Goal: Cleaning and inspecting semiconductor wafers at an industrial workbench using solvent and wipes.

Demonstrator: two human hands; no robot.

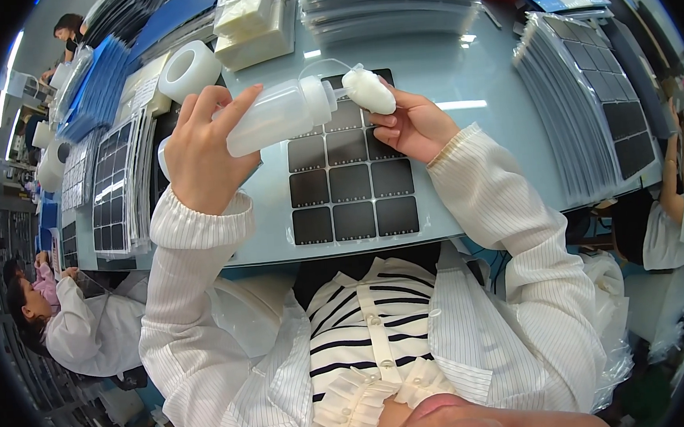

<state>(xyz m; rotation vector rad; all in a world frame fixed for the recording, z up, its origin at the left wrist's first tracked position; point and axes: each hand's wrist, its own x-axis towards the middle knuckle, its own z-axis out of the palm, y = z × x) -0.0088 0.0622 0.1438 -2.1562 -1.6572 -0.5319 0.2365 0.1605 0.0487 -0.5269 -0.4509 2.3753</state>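
My left hand (pixel 204 153) is wrapped round a translucent plastic squeeze bottle (pixel 273 118), tipped nearly level with its white cap toward the right. The bottle's nozzle meets a soft white wad (pixel 370 92), which looks like cloth or cotton. My right hand (pixel 421 125) pinches this wad from its right side, fingers closed on it. Below both hands, flat on the table, lies a sheet of dark rectangular panels (pixel 350 183) in a grid with pale borders. Its upper part is partly covered by the bottle and the wad.
Stacks of clear-wrapped sheets stand at the back (pixel 391 8) and at the right (pixel 576 102). On the left are more panel sheets (pixel 118 185), a white roll (pixel 189 72) and pale packs (pixel 254 33). The glossy table (pixel 472 141) reflects light. Other people sit at both sides.
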